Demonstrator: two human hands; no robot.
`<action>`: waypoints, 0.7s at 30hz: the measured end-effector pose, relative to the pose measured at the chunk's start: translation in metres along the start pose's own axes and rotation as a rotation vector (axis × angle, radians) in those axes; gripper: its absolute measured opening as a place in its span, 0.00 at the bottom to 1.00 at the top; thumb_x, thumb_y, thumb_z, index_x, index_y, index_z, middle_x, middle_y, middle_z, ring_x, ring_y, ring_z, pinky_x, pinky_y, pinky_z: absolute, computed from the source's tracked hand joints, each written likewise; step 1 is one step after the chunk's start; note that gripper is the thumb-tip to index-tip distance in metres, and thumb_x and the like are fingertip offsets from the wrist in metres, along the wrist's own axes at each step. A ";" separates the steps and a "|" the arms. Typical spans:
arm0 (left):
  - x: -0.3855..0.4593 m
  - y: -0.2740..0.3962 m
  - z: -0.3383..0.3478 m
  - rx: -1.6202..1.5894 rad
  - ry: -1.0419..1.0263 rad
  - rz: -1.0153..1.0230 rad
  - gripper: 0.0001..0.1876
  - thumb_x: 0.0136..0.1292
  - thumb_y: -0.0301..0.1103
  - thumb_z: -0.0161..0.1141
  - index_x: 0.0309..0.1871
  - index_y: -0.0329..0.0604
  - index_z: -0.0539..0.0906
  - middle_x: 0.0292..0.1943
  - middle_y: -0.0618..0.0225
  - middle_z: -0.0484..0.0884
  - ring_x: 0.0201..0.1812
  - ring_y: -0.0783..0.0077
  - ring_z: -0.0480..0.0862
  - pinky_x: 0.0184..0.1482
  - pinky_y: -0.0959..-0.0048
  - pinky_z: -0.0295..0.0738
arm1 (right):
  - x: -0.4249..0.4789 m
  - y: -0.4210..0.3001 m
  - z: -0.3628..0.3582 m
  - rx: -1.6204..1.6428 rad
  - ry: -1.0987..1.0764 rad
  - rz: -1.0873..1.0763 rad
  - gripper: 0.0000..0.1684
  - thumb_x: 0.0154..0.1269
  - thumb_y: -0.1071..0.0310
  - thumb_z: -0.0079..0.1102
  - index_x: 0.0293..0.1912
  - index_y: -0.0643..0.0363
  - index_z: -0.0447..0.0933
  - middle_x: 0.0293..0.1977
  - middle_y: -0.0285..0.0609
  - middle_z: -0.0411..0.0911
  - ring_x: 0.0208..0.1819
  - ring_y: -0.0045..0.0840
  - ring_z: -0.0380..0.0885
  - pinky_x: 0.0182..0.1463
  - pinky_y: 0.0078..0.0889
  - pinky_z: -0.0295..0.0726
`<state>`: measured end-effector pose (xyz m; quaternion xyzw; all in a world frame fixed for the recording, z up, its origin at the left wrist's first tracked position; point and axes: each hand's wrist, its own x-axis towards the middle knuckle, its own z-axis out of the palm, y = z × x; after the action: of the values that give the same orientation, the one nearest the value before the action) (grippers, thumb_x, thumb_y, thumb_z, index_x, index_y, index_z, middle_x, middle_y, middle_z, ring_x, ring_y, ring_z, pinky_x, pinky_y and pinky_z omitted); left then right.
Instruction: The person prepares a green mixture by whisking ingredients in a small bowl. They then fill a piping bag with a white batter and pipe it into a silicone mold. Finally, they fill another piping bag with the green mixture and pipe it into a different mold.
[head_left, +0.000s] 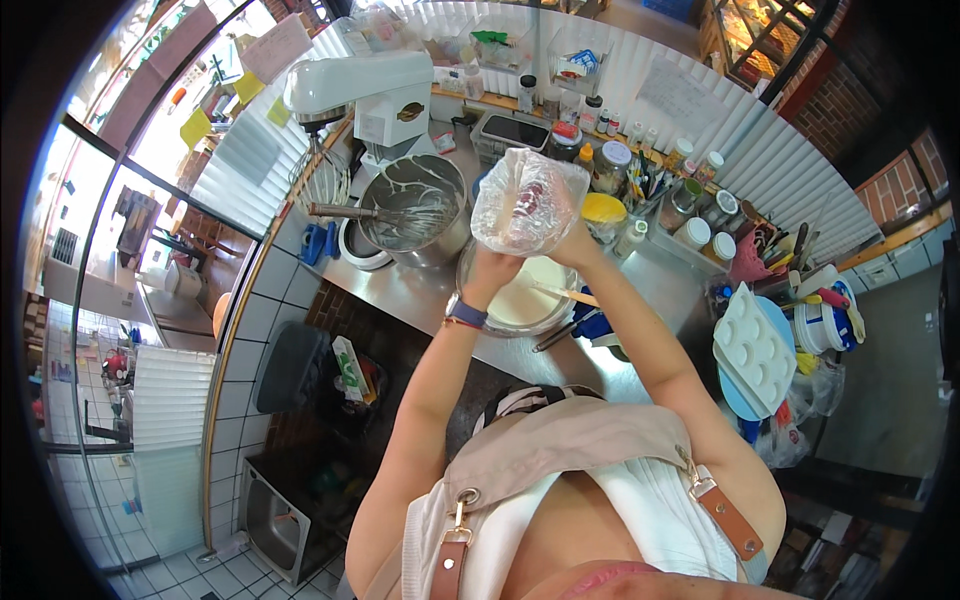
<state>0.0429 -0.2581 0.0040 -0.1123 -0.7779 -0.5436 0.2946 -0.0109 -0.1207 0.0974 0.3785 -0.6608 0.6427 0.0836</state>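
Observation:
Above the bowl I hold up a clear, crumpled plastic bag (517, 217) with both hands. My left hand (491, 268) grips its lower left edge, a watch on that wrist. My right hand (571, 241) has hold of the right side, with its fingers partly hidden by the plastic. Something reddish shows blurred through the bag; I cannot tell what it is. Under my hands a clear bowl holds a pale cream mixture (517, 306). A spatula with a wooden handle (576, 294) rests in it, leaning on the rim towards my right forearm.
At the left stand a white stand mixer (394, 90) and a metal mixing bowl (442, 240) with a smeared whisk (409, 217) across it. Jars and bottles (611, 166) line the back of the steel counter (667, 300). A white cavity mould (754, 352) lies at the right.

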 end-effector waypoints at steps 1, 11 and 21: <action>0.008 0.007 -0.004 -0.147 -0.034 -0.038 0.28 0.57 0.31 0.70 0.62 0.39 0.77 0.63 0.60 0.77 0.65 0.60 0.75 0.67 0.64 0.66 | 0.011 -0.012 -0.009 -0.022 -0.067 0.024 0.39 0.50 0.58 0.77 0.60 0.59 0.74 0.57 0.48 0.75 0.57 0.35 0.74 0.62 0.35 0.71; 0.024 0.000 0.001 -0.329 -0.083 -0.176 0.25 0.61 0.28 0.65 0.63 0.37 0.75 0.54 0.64 0.81 0.56 0.68 0.79 0.58 0.68 0.73 | 0.034 -0.050 -0.052 -0.013 -0.236 0.094 0.35 0.48 0.60 0.80 0.55 0.60 0.77 0.50 0.43 0.80 0.52 0.27 0.78 0.59 0.32 0.75; 0.032 0.022 0.007 -0.491 -0.021 -0.298 0.22 0.69 0.31 0.59 0.65 0.39 0.73 0.54 0.69 0.81 0.55 0.75 0.78 0.58 0.73 0.72 | -0.016 0.036 -0.039 0.045 -0.141 0.355 0.26 0.59 0.67 0.72 0.56 0.61 0.76 0.51 0.41 0.81 0.53 0.26 0.78 0.59 0.32 0.75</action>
<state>0.0260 -0.2480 0.0375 -0.0702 -0.6339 -0.7518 0.1675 -0.0364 -0.0830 0.0664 0.3021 -0.7070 0.6337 -0.0859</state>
